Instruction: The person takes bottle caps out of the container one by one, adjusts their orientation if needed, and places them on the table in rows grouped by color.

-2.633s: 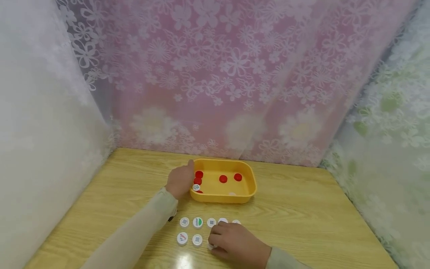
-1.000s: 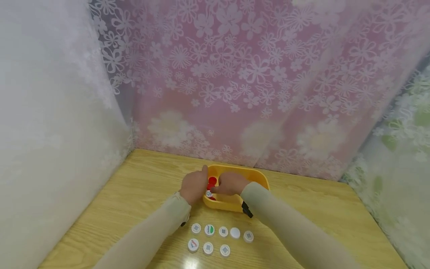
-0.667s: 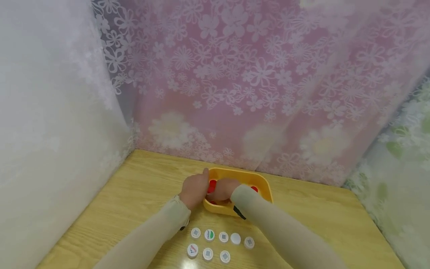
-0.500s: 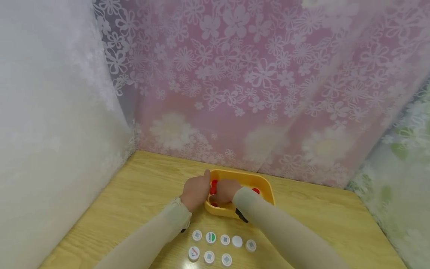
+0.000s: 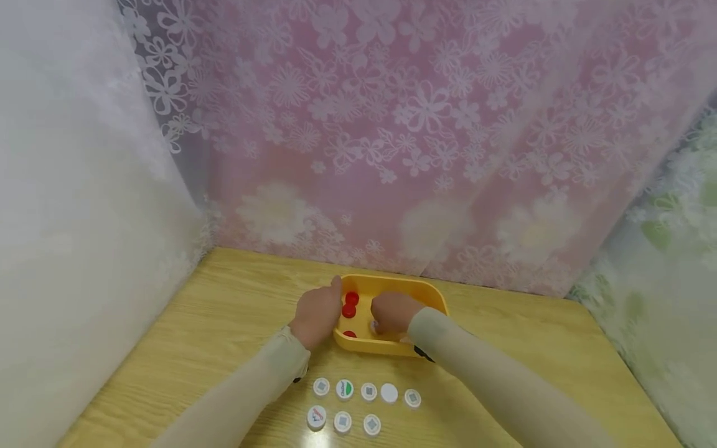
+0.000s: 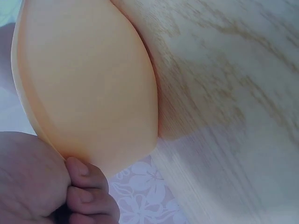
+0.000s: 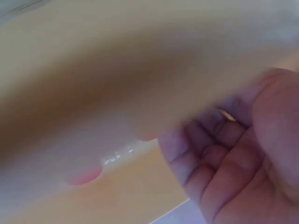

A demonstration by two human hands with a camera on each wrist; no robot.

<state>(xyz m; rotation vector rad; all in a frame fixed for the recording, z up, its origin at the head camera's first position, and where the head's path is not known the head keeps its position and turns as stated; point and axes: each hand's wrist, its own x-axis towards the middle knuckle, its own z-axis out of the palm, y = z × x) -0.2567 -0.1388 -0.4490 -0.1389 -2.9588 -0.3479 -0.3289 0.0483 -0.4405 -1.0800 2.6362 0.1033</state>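
My left hand (image 5: pixel 318 313) grips the left end of a yellow plastic tub (image 5: pixel 358 346), thumb up at the rim. In the left wrist view its curled fingers (image 6: pixel 91 198) press against the tub's outer wall. Inside the tub, my right hand (image 5: pixel 396 312) reaches down with curled fingers and pinches a white bottle cap (image 5: pixel 373 326), mostly hidden under them. The right wrist view shows the palm and bent fingers, the tips partly behind a blurred pale band. Red bottle caps (image 5: pixel 349 310) lie at the tub's left end.
In front of the tub, white caps stand on the wooden table (image 5: pixel 493 373) in two rows, a back row (image 5: pixel 368 391) and a shorter front row (image 5: pixel 343 422). A pink floral curtain (image 5: pixel 347 155) hangs behind, with pale cloth on both sides.
My right hand has moved from the front row of caps into the tub. The white cap from the tub's left end has shifted right with it. My left hand stays at the rim.
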